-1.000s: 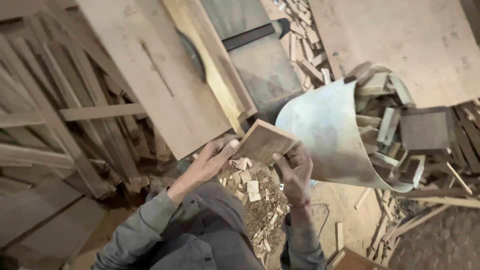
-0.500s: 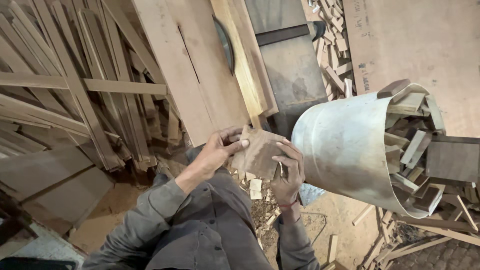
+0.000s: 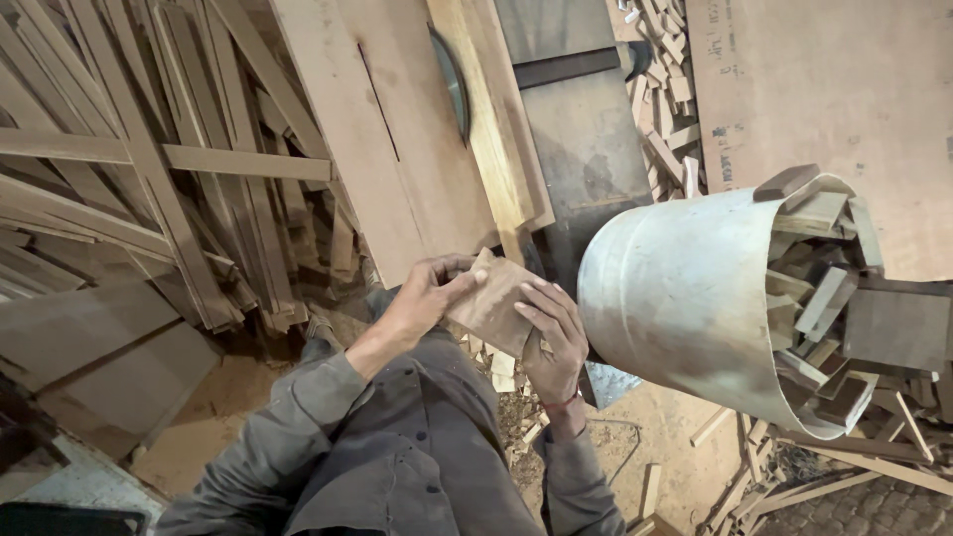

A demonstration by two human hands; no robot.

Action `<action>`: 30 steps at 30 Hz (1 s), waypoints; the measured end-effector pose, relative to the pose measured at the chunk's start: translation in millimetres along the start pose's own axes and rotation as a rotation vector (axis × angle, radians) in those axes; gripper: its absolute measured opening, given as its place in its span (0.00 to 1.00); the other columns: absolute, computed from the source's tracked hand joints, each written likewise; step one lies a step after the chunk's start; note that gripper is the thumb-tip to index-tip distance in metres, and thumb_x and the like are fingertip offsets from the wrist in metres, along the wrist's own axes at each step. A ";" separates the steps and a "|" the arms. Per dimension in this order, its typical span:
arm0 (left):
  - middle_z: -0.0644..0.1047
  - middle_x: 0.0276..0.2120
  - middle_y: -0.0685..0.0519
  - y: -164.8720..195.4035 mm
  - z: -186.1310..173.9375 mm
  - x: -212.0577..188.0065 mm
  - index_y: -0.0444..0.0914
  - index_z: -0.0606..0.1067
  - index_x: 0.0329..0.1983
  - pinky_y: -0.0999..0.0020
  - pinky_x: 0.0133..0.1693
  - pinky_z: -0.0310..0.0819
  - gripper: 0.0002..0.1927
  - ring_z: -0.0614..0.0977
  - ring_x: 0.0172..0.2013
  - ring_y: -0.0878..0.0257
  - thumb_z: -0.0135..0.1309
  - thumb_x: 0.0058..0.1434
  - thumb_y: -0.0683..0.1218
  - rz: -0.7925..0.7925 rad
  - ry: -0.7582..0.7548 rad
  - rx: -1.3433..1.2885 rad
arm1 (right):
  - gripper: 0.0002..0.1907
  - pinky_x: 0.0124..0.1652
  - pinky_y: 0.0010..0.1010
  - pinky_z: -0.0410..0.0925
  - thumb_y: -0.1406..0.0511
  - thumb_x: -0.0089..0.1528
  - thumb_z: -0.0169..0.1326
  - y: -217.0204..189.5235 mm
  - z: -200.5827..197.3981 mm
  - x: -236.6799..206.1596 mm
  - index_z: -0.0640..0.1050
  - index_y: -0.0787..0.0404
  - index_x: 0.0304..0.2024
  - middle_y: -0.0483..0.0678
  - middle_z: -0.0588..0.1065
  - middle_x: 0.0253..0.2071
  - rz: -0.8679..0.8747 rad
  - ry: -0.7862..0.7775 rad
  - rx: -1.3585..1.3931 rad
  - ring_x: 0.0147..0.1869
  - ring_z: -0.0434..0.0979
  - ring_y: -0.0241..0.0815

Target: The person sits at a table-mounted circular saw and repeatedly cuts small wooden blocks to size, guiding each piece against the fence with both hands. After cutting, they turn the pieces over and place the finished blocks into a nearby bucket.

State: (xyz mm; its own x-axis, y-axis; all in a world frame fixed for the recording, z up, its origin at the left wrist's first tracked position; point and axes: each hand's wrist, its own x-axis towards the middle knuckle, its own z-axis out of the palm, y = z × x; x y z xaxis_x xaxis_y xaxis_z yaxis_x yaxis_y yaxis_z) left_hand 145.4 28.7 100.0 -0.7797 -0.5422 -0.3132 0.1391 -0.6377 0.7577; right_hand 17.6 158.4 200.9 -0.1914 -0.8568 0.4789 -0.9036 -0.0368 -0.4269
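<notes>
Both hands, left hand and right hand, pinch a flat wooden block with closed fingers, just beside a tilted metal bucket crammed with wood offcuts.

wood block: bare, matt brown, unfinished faces. metal drum: dull grey sheet, smooth, faint sheen, scuffed. offcuts inside it: raw wood, rough-sawn ends. table: pale plywood, matt, dusty. saw blade: dark metal. sleeves: grey woven cloth, matt. slats: pale raw timber.
</notes>
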 end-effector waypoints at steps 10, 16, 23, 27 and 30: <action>0.78 0.30 0.56 -4.2 -10.3 -1.3 0.28 0.80 0.50 0.75 0.30 0.67 0.21 0.73 0.28 0.71 0.54 0.69 0.51 -0.034 0.108 -0.012 | 0.19 0.60 0.40 0.73 0.81 0.56 0.52 0.5 11.0 -2.5 0.81 0.63 0.46 0.52 0.81 0.48 0.038 0.014 0.062 0.57 0.82 0.52; 0.76 0.28 0.54 4.9 -24.8 -12.3 0.32 0.80 0.51 0.73 0.30 0.66 0.17 0.73 0.29 0.72 0.50 0.72 0.50 0.200 0.202 0.434 | 0.15 0.49 0.29 0.72 0.74 0.61 0.58 6.0 14.5 -8.2 0.80 0.70 0.50 0.50 0.81 0.45 0.738 -0.037 0.488 0.47 0.79 0.37; 0.81 0.36 0.51 6.2 -23.8 -14.0 0.30 0.78 0.55 0.72 0.33 0.72 0.22 0.76 0.32 0.69 0.60 0.63 0.50 0.164 0.049 0.311 | 0.15 0.48 0.26 0.70 0.68 0.64 0.57 13.8 27.3 -12.9 0.79 0.73 0.51 0.50 0.81 0.44 0.918 -0.045 0.804 0.45 0.79 0.34; 0.83 0.44 0.49 -5.0 -27.6 -10.1 0.27 0.72 0.60 0.71 0.40 0.78 0.29 0.81 0.40 0.66 0.61 0.61 0.49 0.103 0.088 0.345 | 0.16 0.46 0.25 0.71 0.68 0.63 0.58 20.8 32.9 -18.2 0.79 0.72 0.51 0.48 0.81 0.43 0.977 -0.056 0.846 0.43 0.79 0.33; 0.77 0.53 0.46 -15.0 -34.2 -7.5 0.23 0.65 0.63 0.69 0.50 0.76 0.32 0.77 0.52 0.66 0.62 0.62 0.44 0.286 -0.001 0.377 | 0.16 0.40 0.23 0.68 0.66 0.64 0.57 25.7 34.9 -21.6 0.80 0.72 0.50 0.47 0.81 0.39 0.976 -0.087 0.745 0.39 0.76 0.31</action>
State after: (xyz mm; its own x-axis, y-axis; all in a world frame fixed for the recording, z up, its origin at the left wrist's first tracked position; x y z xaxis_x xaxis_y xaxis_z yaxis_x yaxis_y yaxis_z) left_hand 170.0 23.6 71.4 -0.7429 -0.6666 -0.0611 0.1171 -0.2194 0.9686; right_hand 12.0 158.0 152.8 -0.6121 -0.7200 -0.3270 0.0486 0.3785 -0.9243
